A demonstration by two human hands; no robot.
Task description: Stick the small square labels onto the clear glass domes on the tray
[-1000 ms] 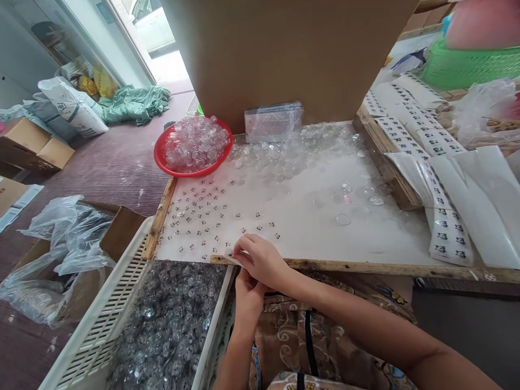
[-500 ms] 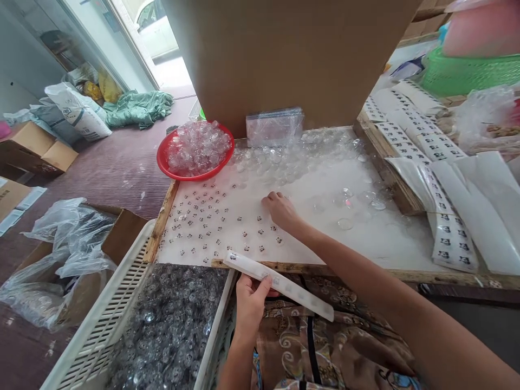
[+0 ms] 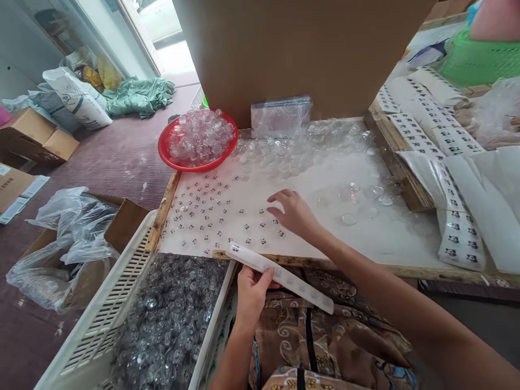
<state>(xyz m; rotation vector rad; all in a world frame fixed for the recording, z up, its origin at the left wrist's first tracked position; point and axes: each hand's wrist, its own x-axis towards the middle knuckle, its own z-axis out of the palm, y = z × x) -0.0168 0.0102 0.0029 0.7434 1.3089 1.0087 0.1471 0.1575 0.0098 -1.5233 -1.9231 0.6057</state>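
Note:
My left hand [image 3: 251, 297] pinches a white sticker strip [image 3: 300, 286] below the front edge of the table. A small black panda print shows at the strip's left end, and fainter marks run along it. Over the white tabletop [image 3: 325, 246], my right hand [image 3: 297, 215] hovers with thumb and fingers apart and nothing visible in them. Left of it, many small panda stickers [image 3: 206, 225] are spread in loose rows; whether each sits on a clear disc is hard to make out. Clear round discs [image 3: 348, 219] lie to the right of that hand.
A red basin [image 3: 166, 154] heaped with clear pieces stands at the back left. Below it sits a white crate [image 3: 122, 295] full of clear, dark-printed pieces. A big cardboard box [image 3: 300, 49] rises behind the table. More sticker strips [image 3: 457, 235] lie right of a wooden ledge [image 3: 400, 162].
My right hand has lifted off the tabletop and moved slightly right, and its fingers have spread. My left hand keeps hold of the sticker strip. The view has shifted slightly.

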